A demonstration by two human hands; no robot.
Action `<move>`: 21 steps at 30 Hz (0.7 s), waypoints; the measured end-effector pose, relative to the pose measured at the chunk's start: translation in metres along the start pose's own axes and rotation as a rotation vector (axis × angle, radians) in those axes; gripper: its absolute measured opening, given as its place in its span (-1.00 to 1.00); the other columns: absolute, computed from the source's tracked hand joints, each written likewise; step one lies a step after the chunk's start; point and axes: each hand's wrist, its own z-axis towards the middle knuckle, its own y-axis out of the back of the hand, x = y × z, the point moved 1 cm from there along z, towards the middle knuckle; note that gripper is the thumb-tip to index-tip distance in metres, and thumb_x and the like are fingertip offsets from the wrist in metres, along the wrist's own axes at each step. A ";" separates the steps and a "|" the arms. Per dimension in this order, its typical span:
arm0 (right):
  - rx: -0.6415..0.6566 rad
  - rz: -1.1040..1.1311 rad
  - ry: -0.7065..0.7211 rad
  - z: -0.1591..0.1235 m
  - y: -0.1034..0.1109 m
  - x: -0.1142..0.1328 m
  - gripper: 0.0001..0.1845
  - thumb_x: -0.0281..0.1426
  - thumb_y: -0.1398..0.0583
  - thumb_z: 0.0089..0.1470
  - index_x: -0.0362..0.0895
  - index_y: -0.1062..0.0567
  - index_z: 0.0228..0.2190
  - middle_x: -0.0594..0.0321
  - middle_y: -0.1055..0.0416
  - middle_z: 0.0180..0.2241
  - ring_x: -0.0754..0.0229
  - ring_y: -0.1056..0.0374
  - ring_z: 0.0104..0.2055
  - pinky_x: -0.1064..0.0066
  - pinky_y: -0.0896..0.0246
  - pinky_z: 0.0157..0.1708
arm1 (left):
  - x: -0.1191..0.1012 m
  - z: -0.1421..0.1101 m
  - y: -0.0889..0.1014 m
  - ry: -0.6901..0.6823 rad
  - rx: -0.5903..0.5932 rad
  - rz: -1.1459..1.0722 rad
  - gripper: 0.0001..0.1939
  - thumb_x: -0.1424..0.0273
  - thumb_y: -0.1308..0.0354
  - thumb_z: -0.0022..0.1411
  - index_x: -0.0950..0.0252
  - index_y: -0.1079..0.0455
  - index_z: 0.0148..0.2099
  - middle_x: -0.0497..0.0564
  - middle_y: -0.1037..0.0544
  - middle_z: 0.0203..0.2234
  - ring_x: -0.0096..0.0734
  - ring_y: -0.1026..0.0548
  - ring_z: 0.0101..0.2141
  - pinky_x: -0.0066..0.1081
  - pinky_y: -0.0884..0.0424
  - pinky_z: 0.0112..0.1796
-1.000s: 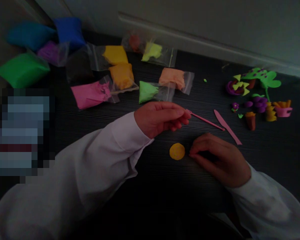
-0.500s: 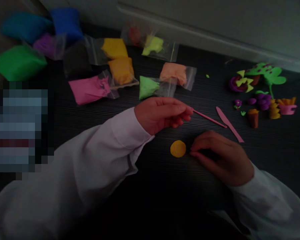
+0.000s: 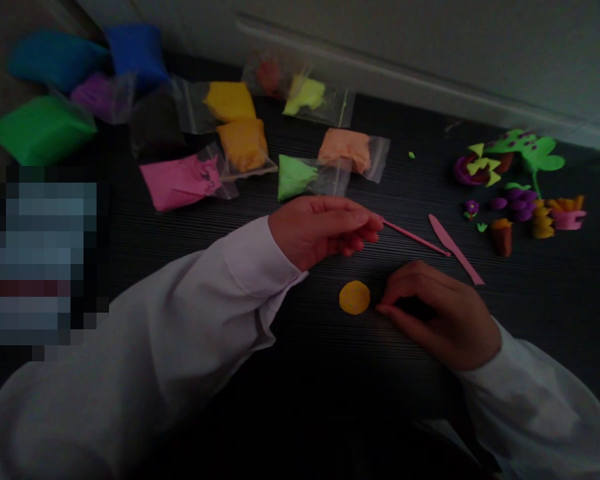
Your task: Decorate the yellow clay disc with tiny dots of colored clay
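A thin pink clay modelling stick (image 3: 416,237) juts to the right from the fingertips of my left hand (image 3: 325,227), its far end close to the table. The thumb rests along the bent fingers. Below it lies a flat round yellow clay disc (image 3: 355,297), its surface lightly marked. Just right of the disc, my right hand (image 3: 440,310) has thumb and forefinger tips pinched together at the table. Anything between those tips is too small to make out. A pink plastic clay knife (image 3: 455,248) lies beyond the right hand, beside the stick's end.
Bags of coloured clay spread over the back left, among them pink (image 3: 180,182), light green (image 3: 296,179) and peach (image 3: 345,150). Small clay models stand at the right, including purple grapes (image 3: 521,203) and a pink cup (image 3: 567,219). A pale wall (image 3: 430,53) runs behind the dark table.
The view has shifted slightly, moving the models a little left in the picture. Both hands keep almost the same pose, and the disc stays where it was.
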 end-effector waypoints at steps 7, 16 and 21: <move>0.013 0.078 -0.012 0.000 0.002 0.003 -0.86 -0.50 -0.15 -0.10 -0.11 -0.37 -0.39 0.23 -0.38 -0.43 0.23 -0.28 -0.32 0.32 -0.21 -0.27 | 0.000 0.000 -0.001 -0.006 0.002 -0.015 -0.85 0.42 -0.05 0.00 0.38 -0.40 -0.43 -0.03 -0.46 -0.55 -0.66 -0.33 -0.57 -0.57 -0.20 -0.52; -0.237 0.711 -0.236 -0.003 0.007 -0.009 -0.89 -0.31 -0.11 -0.05 -0.09 -0.31 -0.52 0.28 -0.20 -0.56 0.23 -0.21 -0.45 0.30 -0.20 -0.42 | 0.000 0.000 -0.001 -0.014 -0.007 0.003 -0.85 0.41 -0.05 0.00 0.38 -0.40 -0.43 -0.02 -0.45 -0.55 -0.64 -0.34 -0.56 -0.56 -0.21 -0.52; -0.235 0.868 -0.241 0.002 0.006 -0.016 -0.84 -0.27 -0.02 -0.01 -0.06 -0.23 -0.53 0.33 -0.03 -0.61 0.27 -0.12 -0.53 0.32 -0.17 -0.50 | 0.000 0.000 0.000 -0.012 -0.010 -0.008 -0.85 0.42 -0.04 -0.01 0.37 -0.41 -0.44 -0.03 -0.45 -0.55 -0.64 -0.34 -0.56 -0.55 -0.21 -0.52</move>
